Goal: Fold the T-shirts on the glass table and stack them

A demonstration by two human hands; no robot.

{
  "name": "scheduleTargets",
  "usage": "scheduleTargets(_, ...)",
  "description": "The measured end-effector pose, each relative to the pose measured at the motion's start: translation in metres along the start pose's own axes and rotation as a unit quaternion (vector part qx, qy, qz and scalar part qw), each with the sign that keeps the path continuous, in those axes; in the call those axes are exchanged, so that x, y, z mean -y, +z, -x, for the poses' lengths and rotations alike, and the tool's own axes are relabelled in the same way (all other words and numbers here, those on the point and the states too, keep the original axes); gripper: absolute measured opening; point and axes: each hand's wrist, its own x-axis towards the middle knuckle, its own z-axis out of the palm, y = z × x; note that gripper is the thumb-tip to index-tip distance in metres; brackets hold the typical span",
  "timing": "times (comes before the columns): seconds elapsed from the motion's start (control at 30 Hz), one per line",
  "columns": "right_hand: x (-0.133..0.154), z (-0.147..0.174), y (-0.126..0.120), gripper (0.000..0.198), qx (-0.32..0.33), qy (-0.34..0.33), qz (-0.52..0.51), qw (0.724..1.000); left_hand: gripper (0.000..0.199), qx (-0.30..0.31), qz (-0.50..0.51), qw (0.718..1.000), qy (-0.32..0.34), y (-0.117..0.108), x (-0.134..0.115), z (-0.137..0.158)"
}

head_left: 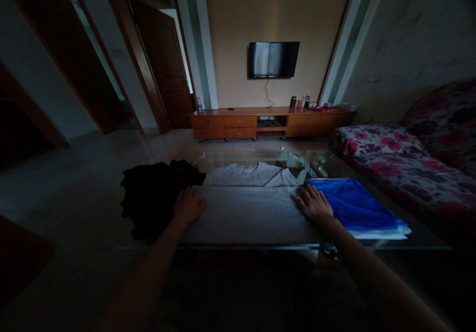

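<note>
A clear glass-topped table with a patterned border (223,157) bears a light-grey cloth shirt (249,210), laid at its near edge with the collar pointing away and a straight folded edge across it. A crumpled black cloth garment (159,193) lies left of it; a flat, folded blue cloth stack (357,205) lies right. The fold could skew or wrinkle, I judge, if the palms pressed or slid unevenly; smooth glass might let the fabric shift. The left hand (189,205) and right hand (315,204) rest palm-down at the fold's two ends, arms stretched forward, fingers extended, gripping nothing.
</note>
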Motion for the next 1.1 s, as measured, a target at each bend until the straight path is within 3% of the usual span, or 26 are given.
scheduleTargets(0.13,-0.008,-0.001,0.007,0.084,0.01,0.003,0.016,1.0,0.073,0.023,0.03,0.999,0.035,0.01,0.004,0.0)
scheduleTargets(0.43,-0.003,-0.001,0.002,0.086,0.018,0.044,0.001,0.999,0.074,0.006,0.024,1.0,0.007,0.012,0.002,-0.001)
scheduleTargets(0.63,-0.012,0.001,-0.001,0.087,0.057,0.053,-0.007,0.997,0.077,0.025,0.033,0.999,-0.004,0.016,0.007,-0.004)
scheduleTargets(0.83,-0.016,-0.004,0.0,0.098,0.049,0.085,-0.021,0.995,0.082,0.041,0.061,0.997,-0.024,0.014,0.012,-0.003)
scheduleTargets(1.1,-0.032,-0.005,-0.001,0.098,0.069,0.059,-0.021,0.996,0.079,0.042,0.075,0.996,-0.022,0.011,0.023,0.001)
